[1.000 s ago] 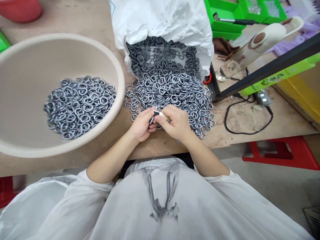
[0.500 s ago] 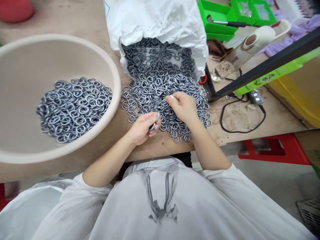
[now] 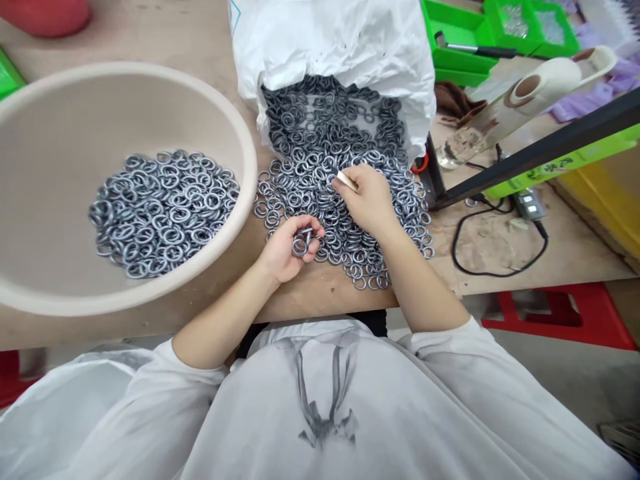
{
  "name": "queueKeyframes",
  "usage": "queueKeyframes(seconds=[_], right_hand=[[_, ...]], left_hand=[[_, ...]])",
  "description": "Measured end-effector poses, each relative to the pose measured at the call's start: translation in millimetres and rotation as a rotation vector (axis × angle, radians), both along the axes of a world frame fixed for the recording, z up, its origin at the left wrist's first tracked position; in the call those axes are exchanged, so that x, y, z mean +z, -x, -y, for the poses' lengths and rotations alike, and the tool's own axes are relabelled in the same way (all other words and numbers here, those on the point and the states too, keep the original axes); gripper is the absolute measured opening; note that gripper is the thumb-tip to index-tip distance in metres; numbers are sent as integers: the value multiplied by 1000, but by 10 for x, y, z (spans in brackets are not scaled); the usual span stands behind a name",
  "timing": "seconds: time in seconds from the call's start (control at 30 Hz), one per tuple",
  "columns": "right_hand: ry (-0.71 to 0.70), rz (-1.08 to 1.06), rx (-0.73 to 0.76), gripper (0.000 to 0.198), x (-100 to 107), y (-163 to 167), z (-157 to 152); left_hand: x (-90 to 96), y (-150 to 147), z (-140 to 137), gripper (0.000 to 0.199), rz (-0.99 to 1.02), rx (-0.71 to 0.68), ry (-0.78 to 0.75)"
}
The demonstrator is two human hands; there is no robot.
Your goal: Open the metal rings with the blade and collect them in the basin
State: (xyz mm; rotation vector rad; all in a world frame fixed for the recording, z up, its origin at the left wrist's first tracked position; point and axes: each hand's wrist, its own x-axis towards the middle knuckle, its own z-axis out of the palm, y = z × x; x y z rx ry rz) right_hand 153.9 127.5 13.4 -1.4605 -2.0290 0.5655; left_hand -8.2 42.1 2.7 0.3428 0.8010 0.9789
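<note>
A heap of grey metal rings (image 3: 320,180) spills from the mouth of a white sack (image 3: 335,40) onto the wooden table. My left hand (image 3: 285,257) is at the heap's near left edge, palm turned up and fingers curled round a few metal rings (image 3: 301,241). Over the middle of the heap, my right hand (image 3: 371,203) grips a short pale stick (image 3: 347,181) with a dark end. The rest of that stick is hidden in the fist, and its kind cannot be made out. More rings (image 3: 165,213) lie piled in a large beige basin (image 3: 245,153) to the left.
On the right, a black bar (image 3: 540,153) slants across the table beside a clear bottle (image 3: 475,137) and a black cable (image 3: 453,250). Green trays (image 3: 460,27) with a hammer-like tool (image 3: 475,49) stand behind. A red stool (image 3: 565,320) is below the table edge.
My left hand has turned its palm upward, showing the rings in its fingers. More of the pale stick shows in my right hand. The whole view has shifted slightly.
</note>
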Motion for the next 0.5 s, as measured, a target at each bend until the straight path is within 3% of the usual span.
queueKeyframes(seconds=[0.13,0.2,0.27,0.37,0.5], right_hand=[[305,-535,228,36,66,15,333],[482,-693,289,40,47,64,474],[547,-776,280,42,5,105,557],[462,-764,228,42,-37,126,602],[235,-598,185,43,0,112,642]], left_hand=[[-12,-31,23,29,-17,-39,-21],[-14,-37,40,36,8,-99,-37],[-11,-34,55,39,39,-148,-36],[-6,-26,65,40,59,-161,-37],[-22,-34,72,42,-13,-58,-100]])
